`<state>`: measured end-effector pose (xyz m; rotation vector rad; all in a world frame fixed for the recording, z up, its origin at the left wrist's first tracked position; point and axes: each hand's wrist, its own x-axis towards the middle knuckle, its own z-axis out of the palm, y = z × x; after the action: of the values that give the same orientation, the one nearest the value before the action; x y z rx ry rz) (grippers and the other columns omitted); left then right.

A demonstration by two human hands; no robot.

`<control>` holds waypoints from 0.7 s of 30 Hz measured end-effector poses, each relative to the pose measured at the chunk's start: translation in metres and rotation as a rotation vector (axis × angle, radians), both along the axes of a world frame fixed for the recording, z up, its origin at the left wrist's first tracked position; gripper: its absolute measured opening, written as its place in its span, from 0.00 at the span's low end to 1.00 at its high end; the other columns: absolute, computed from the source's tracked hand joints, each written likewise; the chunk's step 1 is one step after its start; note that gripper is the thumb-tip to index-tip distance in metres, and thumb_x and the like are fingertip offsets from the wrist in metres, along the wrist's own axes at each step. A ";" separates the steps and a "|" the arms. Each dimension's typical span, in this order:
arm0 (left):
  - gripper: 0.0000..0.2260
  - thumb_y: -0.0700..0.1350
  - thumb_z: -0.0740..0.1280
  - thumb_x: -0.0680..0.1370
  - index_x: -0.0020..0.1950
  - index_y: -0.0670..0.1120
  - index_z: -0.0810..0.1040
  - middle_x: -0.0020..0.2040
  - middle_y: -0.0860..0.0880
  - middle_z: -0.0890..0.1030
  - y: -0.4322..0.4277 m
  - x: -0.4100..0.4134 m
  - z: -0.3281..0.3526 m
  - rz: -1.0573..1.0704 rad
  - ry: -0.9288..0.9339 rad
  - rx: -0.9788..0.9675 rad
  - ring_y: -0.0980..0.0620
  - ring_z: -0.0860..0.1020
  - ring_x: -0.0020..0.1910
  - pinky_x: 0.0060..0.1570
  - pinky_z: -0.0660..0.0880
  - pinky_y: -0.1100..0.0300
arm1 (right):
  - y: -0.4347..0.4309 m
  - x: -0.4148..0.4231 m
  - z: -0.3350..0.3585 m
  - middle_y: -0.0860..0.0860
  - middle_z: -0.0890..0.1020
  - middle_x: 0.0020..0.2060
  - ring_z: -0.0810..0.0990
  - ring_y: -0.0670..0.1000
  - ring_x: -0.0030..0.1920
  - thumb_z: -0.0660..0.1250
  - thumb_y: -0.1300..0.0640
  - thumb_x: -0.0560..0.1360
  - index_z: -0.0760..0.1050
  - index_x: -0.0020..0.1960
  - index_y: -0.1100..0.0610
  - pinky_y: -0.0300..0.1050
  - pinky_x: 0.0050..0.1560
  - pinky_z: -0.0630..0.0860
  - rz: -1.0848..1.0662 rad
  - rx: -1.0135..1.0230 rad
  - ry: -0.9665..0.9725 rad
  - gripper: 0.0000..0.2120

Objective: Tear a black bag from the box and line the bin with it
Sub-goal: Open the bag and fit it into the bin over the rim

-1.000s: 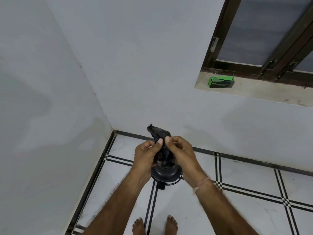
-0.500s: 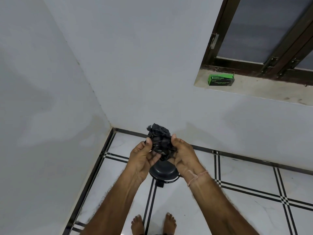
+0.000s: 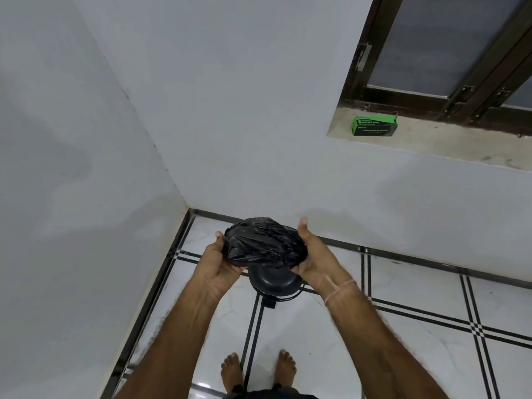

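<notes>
Above the bin (image 3: 273, 283) by the wall corner (image 3: 172, 180), left hand (image 3: 221, 263) and right hand (image 3: 313, 254) grip opposite edges of the black bag (image 3: 264, 243).

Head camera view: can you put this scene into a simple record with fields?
Bag: black bag, bunched, held between both hands
Left hand: left hand grips the bag's left side
Right hand: right hand grips its right side, thumb raised
Bin: bin on the tiled floor below the bag, not yet lined
Box: green box on the window sill
</notes>
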<state>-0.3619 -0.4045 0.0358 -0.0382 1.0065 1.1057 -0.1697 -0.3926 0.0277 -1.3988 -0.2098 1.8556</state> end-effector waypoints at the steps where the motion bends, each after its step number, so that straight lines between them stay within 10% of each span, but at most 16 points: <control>1: 0.27 0.52 0.55 0.87 0.38 0.43 0.85 0.37 0.42 0.87 0.001 -0.002 -0.001 -0.007 0.011 -0.005 0.47 0.87 0.32 0.33 0.83 0.53 | -0.004 0.002 0.003 0.60 0.86 0.59 0.86 0.60 0.59 0.68 0.39 0.79 0.81 0.65 0.60 0.59 0.59 0.83 0.133 0.072 -0.054 0.27; 4: 0.25 0.53 0.58 0.86 0.38 0.44 0.87 0.38 0.44 0.88 0.000 -0.013 -0.005 -0.012 0.031 -0.007 0.48 0.87 0.34 0.34 0.84 0.54 | -0.006 0.012 0.007 0.56 0.87 0.55 0.87 0.55 0.53 0.72 0.41 0.75 0.84 0.59 0.58 0.52 0.56 0.82 0.347 0.127 -0.090 0.23; 11: 0.25 0.57 0.68 0.76 0.64 0.40 0.82 0.56 0.41 0.87 -0.024 -0.025 -0.010 -0.486 0.345 0.054 0.50 0.87 0.47 0.42 0.83 0.60 | 0.004 0.038 -0.022 0.53 0.81 0.49 0.80 0.49 0.38 0.72 0.50 0.75 0.82 0.49 0.55 0.39 0.24 0.75 -0.182 0.038 0.281 0.08; 21: 0.31 0.64 0.59 0.81 0.51 0.38 0.87 0.52 0.38 0.87 -0.025 -0.030 -0.018 0.005 0.075 0.039 0.42 0.88 0.47 0.38 0.85 0.50 | -0.018 0.055 -0.037 0.52 0.88 0.47 0.85 0.45 0.45 0.64 0.58 0.84 0.84 0.56 0.61 0.34 0.39 0.76 0.154 0.322 -0.043 0.11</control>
<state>-0.3922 -0.4299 0.0181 0.0323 1.0520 1.1384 -0.1146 -0.4101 -0.0089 -1.2256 -0.6247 1.8179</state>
